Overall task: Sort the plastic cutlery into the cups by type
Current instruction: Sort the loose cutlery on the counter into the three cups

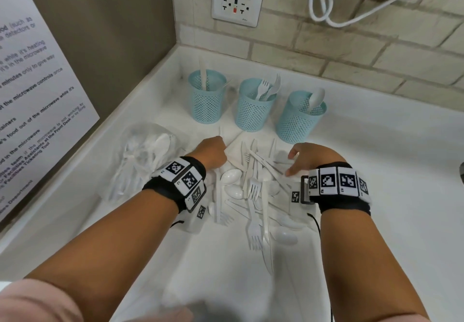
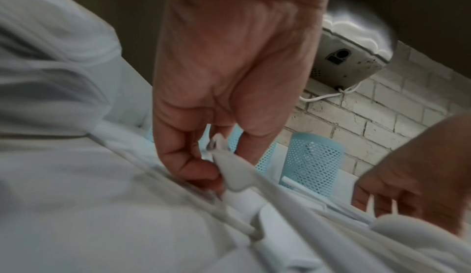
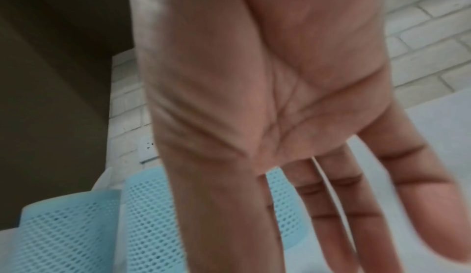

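Three blue mesh cups stand in a row at the back: the left cup (image 1: pixel 207 100) has knives in it, the middle cup (image 1: pixel 254 107) forks, the right cup (image 1: pixel 298 118) a spoon. In front of them lies a heap of white plastic cutlery (image 1: pixel 253 191) on the counter. My left hand (image 1: pixel 213 153) is at the heap's far left edge. In the left wrist view its thumb and fingers (image 2: pixel 198 168) pinch the end of a white cutlery piece (image 2: pixel 234 176); its type is unclear. My right hand (image 1: pixel 301 161) hovers over the heap's right side, fingers (image 3: pixel 328 206) straight and spread, holding nothing.
A clear plastic bag (image 1: pixel 145 156) with more white cutlery lies left of the heap. The white counter (image 1: pixel 389 171) meets a brown side wall with a printed notice (image 1: pixel 37 90) and a brick back wall with an outlet (image 1: pixel 236 4) and a hanging cable (image 1: pixel 326 8).
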Demonstrator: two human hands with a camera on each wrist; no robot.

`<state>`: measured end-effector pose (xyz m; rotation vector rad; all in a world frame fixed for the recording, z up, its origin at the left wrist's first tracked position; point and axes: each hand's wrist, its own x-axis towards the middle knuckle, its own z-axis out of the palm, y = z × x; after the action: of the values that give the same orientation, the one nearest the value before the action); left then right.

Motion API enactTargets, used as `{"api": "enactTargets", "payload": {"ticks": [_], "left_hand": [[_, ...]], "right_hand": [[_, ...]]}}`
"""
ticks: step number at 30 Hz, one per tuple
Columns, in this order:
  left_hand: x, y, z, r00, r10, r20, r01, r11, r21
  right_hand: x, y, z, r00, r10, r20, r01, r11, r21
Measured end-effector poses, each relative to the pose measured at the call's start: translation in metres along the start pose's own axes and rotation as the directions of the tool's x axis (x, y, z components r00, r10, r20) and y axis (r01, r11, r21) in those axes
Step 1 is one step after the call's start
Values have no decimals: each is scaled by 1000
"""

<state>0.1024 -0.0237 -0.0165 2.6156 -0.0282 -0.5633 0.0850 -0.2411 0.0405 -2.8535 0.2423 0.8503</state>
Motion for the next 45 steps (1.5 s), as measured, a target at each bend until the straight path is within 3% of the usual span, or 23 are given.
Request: {"api": "enactTargets", "payload": {"ticks": [5, 11, 17, 20, 27, 33, 39, 45], "left_hand": [[-4, 3, -1, 1000, 14, 23, -14, 1000, -10], [-7, 8, 0, 998, 66, -6, -65, 990, 128], [-7, 4, -3, 998, 61, -31, -49, 951, 305], [-10, 2, -6, 998, 48, -36, -36, 956, 291], [-10, -6, -10, 999, 53, 7, -53, 989, 140], [-14, -5, -21, 974, 189, -121, -203, 973, -108], [-20, 3, -27, 939, 194, -285, -284, 904, -319], [-24, 8, -23, 977, 112, -183, -206, 722, -660]], "right_hand": [[0, 20, 7, 997, 68, 33, -66, 997, -37], [5, 18, 14, 996, -28, 89, 17, 991, 130], [2, 7, 20, 997, -80, 18, 78, 995, 69], [1, 4, 21, 995, -100, -20, 101, 992, 72], [11, 6, 26, 992, -118, -43, 122, 987, 100], [11, 10, 23, 988, -127, -90, 146, 955, 258], [14, 4, 20, 984, -105, -145, 156, 902, 402], [17, -6, 25, 995, -57, -76, 80, 934, 347]]}}
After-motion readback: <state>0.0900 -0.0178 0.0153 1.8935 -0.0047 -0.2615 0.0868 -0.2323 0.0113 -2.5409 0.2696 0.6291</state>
